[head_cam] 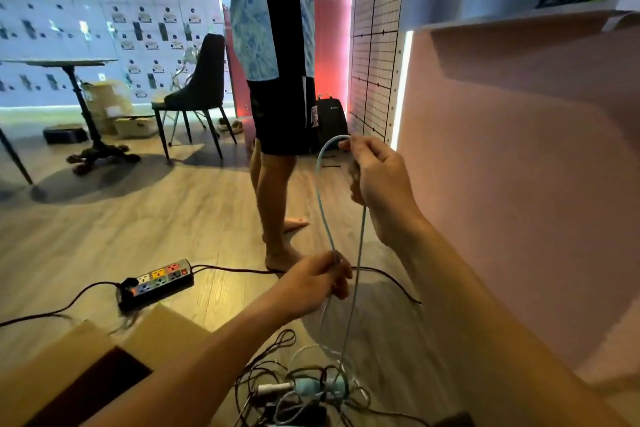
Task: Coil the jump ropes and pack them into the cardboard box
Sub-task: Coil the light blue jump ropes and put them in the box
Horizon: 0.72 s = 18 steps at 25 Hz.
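Two hands, right hand (377,184) above left hand (318,282), pinch the blue jump rope (325,211); best feed even loops, freeing slack from the floor tangle (304,388) gently.

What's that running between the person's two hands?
In the head view, a light-blue jump rope runs from the left hand up to the right hand, which pinches its bend; a second strand drops to the tangled pile.

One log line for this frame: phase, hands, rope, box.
phase: coiling; right hand: holds blue jump rope loop top; left hand: pinches it lower; pile: tangled on floor; cardboard box: open
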Available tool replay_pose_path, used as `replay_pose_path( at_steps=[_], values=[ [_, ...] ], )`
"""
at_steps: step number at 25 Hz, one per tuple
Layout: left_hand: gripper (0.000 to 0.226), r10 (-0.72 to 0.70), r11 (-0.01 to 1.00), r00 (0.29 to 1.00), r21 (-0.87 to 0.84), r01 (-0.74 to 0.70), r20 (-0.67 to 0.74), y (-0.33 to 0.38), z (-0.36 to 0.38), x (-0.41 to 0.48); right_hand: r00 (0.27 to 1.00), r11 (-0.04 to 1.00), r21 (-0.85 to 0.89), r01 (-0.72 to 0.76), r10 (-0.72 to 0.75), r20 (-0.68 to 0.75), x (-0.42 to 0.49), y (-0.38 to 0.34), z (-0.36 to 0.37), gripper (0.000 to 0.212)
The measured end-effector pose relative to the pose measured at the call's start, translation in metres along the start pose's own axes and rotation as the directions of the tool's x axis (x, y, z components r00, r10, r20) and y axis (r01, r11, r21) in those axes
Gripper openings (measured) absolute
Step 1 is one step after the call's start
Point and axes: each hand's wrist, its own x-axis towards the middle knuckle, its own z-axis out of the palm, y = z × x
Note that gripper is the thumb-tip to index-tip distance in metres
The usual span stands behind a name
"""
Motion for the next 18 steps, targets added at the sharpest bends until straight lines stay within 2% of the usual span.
replay_pose_path(
  at_steps=[1, 2, 3, 4, 5, 6, 7, 8, 9, 10, 11, 13, 14, 16, 18],
  values=[
    [0.023, 0.029, 0.996, 0.997, -0.08, -0.035, -0.076, 0.005, -0.004, 0.001, 0.999, 0.999, 0.004, -0.049, 0.049, 0.02, -0.005, 0.015, -0.004, 0.028],
    [0.025, 0.057, 0.981, 0.985, -0.175, -0.086, -0.163, 0.013, -0.012, 0.004, 0.992, 0.992, -0.08, -0.101, 0.106, 0.065, -0.01, 0.029, -0.01, 0.029],
    [0.026, 0.088, 0.953, 0.966, -0.261, -0.153, -0.244, 0.023, -0.021, 0.006, 0.969, 0.96, -0.242, -0.143, 0.185, 0.162, -0.014, 0.041, -0.016, 0.033],
    [0.027, 0.114, 0.926, 0.948, -0.312, -0.21, -0.299, 0.031, -0.031, 0.007, 0.904, 0.894, -0.417, -0.163, 0.304, 0.299, -0.017, 0.053, -0.021, 0.04],
    [0.027, 0.142, 0.904, 0.934, -0.341, -0.258, -0.328, 0.037, -0.038, 0.007, 0.793, 0.806, -0.574, -0.142, 0.44, 0.421, -0.019, 0.063, -0.023, 0.048],
    [0.026, 0.174, 0.882, 0.925, -0.364, -0.299, -0.337, 0.04, -0.042, 0.008, 0.67, 0.718, -0.694, -0.057, 0.543, 0.507, -0.019, 0.073, -0.023, 0.057],
    [0.025, 0.198, 0.857, 0.924, -0.4, -0.325, -0.326, 0.043, -0.042, 0.009, 0.561, 0.642, -0.765, 0.057, 0.613, 0.556, -0.017, 0.085, -0.018, 0.059],
    [0.025, 0.221, 0.828, 0.927, -0.443, -0.343, -0.305, 0.046, -0.04, 0.011, 0.487, 0.603, -0.786, 0.138, 0.649, 0.584, -0.015, 0.095, -0.013, 0.051],
    [0.025, 0.242, 0.799, 0.923, -0.478, -0.364, -0.299, 0.047, -0.039, 0.013, 0.459, 0.61, -0.776, 0.16, 0.65, 0.606, -0.013, 0.105, -0.006, 0.038],
    [0.026, 0.252, 0.784, 0.911, -0.484, -0.39, -0.325, 0.047, -0.039, 0.016, 0.478, 0.637, -0.757, 0.143, 0.625, 0.617, -0.009, 0.112, -0.002, 0.029],
    [0.027, 0.241, 0.793, 0.896, -0.457, -0.404, -0.373, 0.047, -0.041, 0.021, 0.53, 0.671, -0.735, 0.096, 0.591, 0.609, -0.004, 0.117, 0.0, 0.026],
    [0.028, 0.177, 0.87, 0.878, -0.346, -0.351, -0.444, 0.04, -0.049, 0.031, 0.681, 0.747, -0.665, -0.025, 0.499, 0.536, 0.005, 0.118, 0.002, 0.026],
    [0.032, 0.124, 0.919, 0.887, -0.286, -0.271, -0.445, 0.033, -0.053, 0.035, 0.762, 0.8, -0.597, -0.053, 0.419, 0.494, 0.007, 0.114, 0.003, 0.026],
    [0.046, -0.061, 0.971, 0.954, -0.24, -0.012, -0.294, 0.02, -0.057, 0.037, 0.9, 0.906, -0.423, 0.003, 0.182, 0.397, 0.011, 0.106, 0.004, 0.027],
    [0.058, -0.229, 0.961, 0.973, -0.161, 0.226, 0.0, 0.007, -0.052, 0.035, 0.972, 0.971, -0.238, 0.025, 0.032, 0.231, 0.013, 0.097, 0.003, 0.028]
  ],
)
